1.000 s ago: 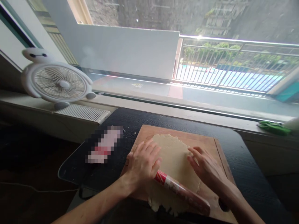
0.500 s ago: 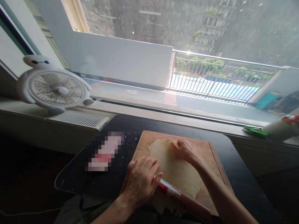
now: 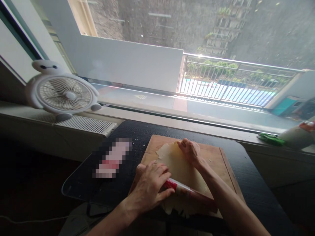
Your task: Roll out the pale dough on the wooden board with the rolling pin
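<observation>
A thin, ragged-edged sheet of dough (image 3: 179, 167) lies on a wooden board (image 3: 209, 152). Across its near part runs a rolling pin (image 3: 183, 189) with a red and white printed wrap, slanting down to the right. My left hand (image 3: 152, 182) is curled over the pin's left end, hiding that end, thumb along its near side. At the far edge of the dough, my right hand (image 3: 190, 150) pinches the sheet between closed fingers and raises it a little. Some dough hangs over the board's near edge, below the pin.
The board rests on a dark table (image 3: 98, 193). A pixelated pink and red item (image 3: 112, 159) lies left of the board. On the sill stand a white fan (image 3: 70, 95) and, far right, a green cloth (image 3: 270, 139). A large window rises behind.
My right hand has pulled the dough's far edge slightly left and up, exposing more board on the right. The pin sits a little higher in view. The view has shifted slightly.
</observation>
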A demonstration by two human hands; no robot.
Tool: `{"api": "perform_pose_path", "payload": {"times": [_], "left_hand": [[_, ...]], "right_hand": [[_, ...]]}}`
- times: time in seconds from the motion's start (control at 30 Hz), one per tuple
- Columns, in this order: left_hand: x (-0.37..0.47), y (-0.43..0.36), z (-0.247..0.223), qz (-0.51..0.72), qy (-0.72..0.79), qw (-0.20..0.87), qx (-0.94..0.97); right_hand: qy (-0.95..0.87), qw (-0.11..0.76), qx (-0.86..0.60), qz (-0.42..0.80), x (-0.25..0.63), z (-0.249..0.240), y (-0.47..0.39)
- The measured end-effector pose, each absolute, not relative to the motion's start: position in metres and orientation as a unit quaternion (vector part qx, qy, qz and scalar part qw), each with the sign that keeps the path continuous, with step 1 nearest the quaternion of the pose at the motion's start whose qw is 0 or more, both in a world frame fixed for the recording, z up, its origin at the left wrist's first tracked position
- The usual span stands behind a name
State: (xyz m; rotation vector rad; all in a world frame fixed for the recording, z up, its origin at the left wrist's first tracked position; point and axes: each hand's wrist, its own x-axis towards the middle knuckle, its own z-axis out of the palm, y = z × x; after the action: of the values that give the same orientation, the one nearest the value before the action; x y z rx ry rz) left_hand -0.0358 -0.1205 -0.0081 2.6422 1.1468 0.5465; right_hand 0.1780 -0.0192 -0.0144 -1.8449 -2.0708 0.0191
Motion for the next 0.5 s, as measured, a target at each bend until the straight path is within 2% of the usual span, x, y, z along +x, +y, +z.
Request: {"api": "perform_pose_path", "payload": {"times": [0.3,0.5], "left_hand": [[-0.033,-0.112,-0.011,0.199,0.393,0.088,0.893],[-0.03,-0.104,-0.01,0.185,0.407,0.094,0.89]], "right_hand": [[-0.752,0.179,-0.632,-0.056,0.171,0.011,-0.009],[-0.738,0.112,-0.665,0.025,0.178,0.008,0.024]]}}
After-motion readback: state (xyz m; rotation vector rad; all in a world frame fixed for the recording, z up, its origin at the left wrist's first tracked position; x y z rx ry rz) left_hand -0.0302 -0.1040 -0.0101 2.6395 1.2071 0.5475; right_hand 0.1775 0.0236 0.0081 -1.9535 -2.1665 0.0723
